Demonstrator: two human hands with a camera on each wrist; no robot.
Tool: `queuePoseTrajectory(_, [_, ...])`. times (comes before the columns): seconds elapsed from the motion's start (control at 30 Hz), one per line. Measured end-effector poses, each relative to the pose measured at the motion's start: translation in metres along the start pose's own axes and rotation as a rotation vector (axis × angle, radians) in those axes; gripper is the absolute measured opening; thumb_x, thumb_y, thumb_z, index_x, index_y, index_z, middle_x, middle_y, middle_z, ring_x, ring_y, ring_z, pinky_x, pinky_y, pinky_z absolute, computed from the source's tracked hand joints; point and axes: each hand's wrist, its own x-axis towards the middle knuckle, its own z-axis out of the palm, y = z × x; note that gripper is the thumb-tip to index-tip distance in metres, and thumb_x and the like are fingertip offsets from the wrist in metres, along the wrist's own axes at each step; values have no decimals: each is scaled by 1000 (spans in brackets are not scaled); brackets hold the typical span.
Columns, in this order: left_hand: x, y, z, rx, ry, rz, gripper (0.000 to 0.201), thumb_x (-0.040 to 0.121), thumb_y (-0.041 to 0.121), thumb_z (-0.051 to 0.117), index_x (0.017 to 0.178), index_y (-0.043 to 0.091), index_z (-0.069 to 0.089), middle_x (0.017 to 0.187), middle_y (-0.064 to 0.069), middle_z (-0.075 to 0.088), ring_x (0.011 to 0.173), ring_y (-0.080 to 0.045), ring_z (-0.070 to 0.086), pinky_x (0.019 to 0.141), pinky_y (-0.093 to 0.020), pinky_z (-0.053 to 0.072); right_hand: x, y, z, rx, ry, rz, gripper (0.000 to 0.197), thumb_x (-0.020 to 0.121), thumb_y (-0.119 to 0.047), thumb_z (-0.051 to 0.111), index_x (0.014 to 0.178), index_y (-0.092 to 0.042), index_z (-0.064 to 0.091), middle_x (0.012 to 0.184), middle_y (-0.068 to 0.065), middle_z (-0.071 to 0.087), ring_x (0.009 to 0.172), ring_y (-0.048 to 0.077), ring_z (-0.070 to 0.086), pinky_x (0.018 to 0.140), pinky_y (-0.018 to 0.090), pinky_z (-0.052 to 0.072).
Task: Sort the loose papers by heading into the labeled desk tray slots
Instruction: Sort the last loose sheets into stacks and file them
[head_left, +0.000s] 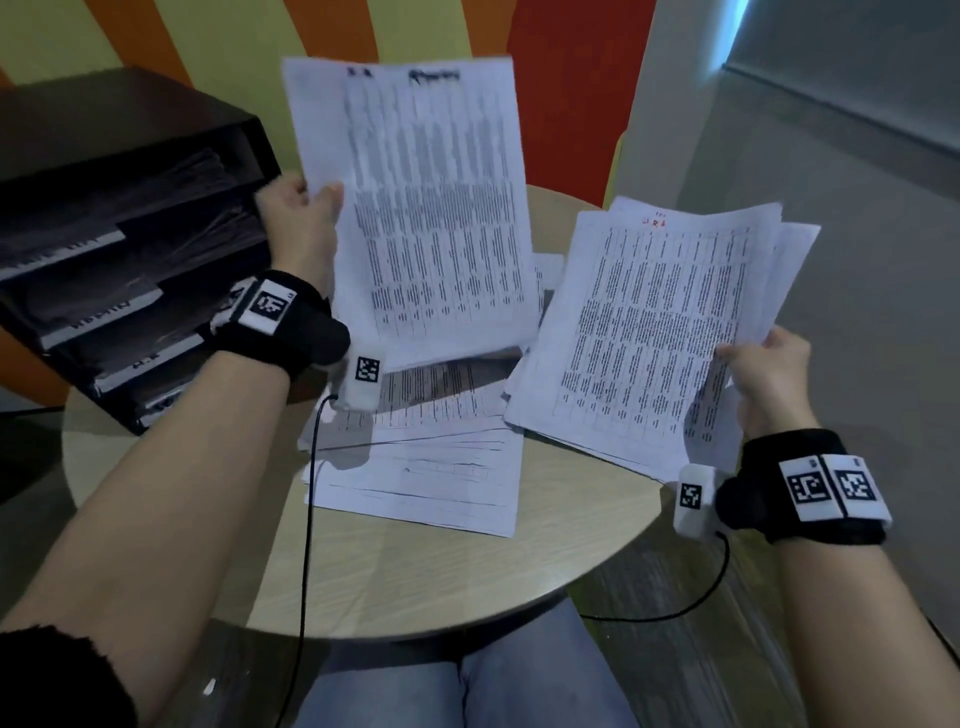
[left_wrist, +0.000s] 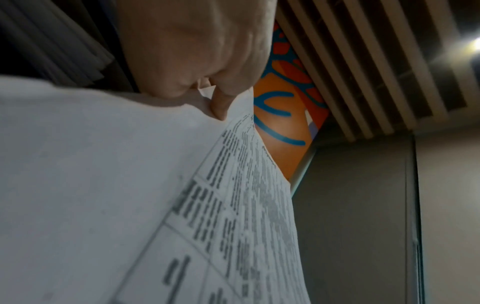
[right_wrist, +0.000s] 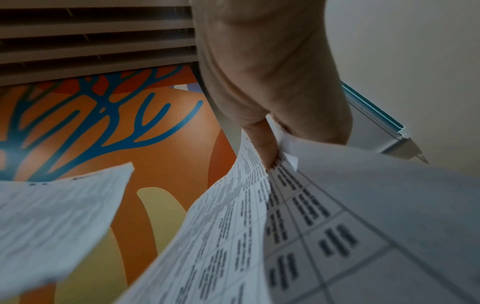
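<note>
My left hand pinches the left edge of a printed sheet and holds it upright above the table, just right of the black desk tray. In the left wrist view the thumb and fingers clamp that sheet. My right hand grips the lower right edge of a stack of papers with a red heading, lifted over the table's right side. The right wrist view shows a finger tucked between sheets of the stack. More loose papers lie flat on the table.
The round wooden table holds the tray at its left; the tray's slots carry white labels and papers inside. A striped orange, red and green wall stands behind. My knees in jeans are below the table's near edge.
</note>
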Motion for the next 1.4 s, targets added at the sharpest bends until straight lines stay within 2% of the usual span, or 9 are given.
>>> queuePoseTrajectory(0.2, [-7,9,16,34,-68,-85,11,88,3,62,96,3,69,103,-12,73,94,-28,71,82,-46,58,-6,-7,5,46,-58,-20,26,88,5,54,109,-8,62,98,9,65,90,25,64,81,37,52])
queuePoseTrajectory(0.33, [-47,-7,50,84,-240,-164,26,99,9,51,122,-1,60,110,-8,69,84,-11,70,72,-26,58,-20,-21,15,121,-214,-91,22,88,6,55,92,-14,64,87,-1,72,76,11,69,68,24,56])
queuePoseTrajectory(0.47, [-75,-20,74,74,-380,-262,37,102,14,46,138,7,41,131,0,55,117,-16,55,103,-39,44,-39,-35,28,186,-317,-182,23,99,-10,47,93,-20,66,86,-8,74,85,11,70,78,27,55])
queuePoseTrajectory(0.53, [-81,-22,81,78,-359,-273,42,99,9,50,137,8,33,127,-1,53,115,-16,54,101,-35,47,-48,-39,33,225,-305,-212,26,104,-28,38,100,-22,64,89,-13,71,87,3,68,79,23,53])
queuePoseTrajectory(0.8, [-82,18,92,137,-501,73,27,96,10,50,123,9,52,121,-8,64,111,-21,62,97,-41,52,-55,-53,34,107,-183,-570,37,96,1,41,129,-15,48,115,-8,59,100,-10,57,84,11,47])
queuePoseTrajectory(0.93, [-73,38,91,20,-512,231,23,94,-2,43,117,3,45,115,-10,59,106,-17,60,98,-32,50,-60,-63,28,279,-154,-689,33,96,0,44,121,-20,50,113,-11,63,111,8,60,99,30,49])
queuePoseTrajectory(1.03, [-78,30,87,104,-596,135,23,100,3,42,121,10,42,117,-2,58,101,-4,59,93,-22,51,-57,-53,30,259,-251,-579,33,94,-7,58,125,-15,50,117,-3,66,109,12,64,91,28,54])
queuePoseTrajectory(1.2, [-88,-20,70,420,-872,-148,39,100,17,48,139,12,41,132,-4,55,120,-21,54,106,-41,43,-38,-21,38,13,-238,-302,12,91,-4,57,96,-13,62,90,1,67,84,18,66,73,33,52])
queuePoseTrajectory(1.4, [-56,-62,44,813,-587,-319,72,90,33,67,145,6,28,140,-15,44,125,-31,49,99,-39,44,-16,-23,8,-5,-9,-227,14,83,4,53,88,-7,59,73,1,54,60,10,49,55,24,39])
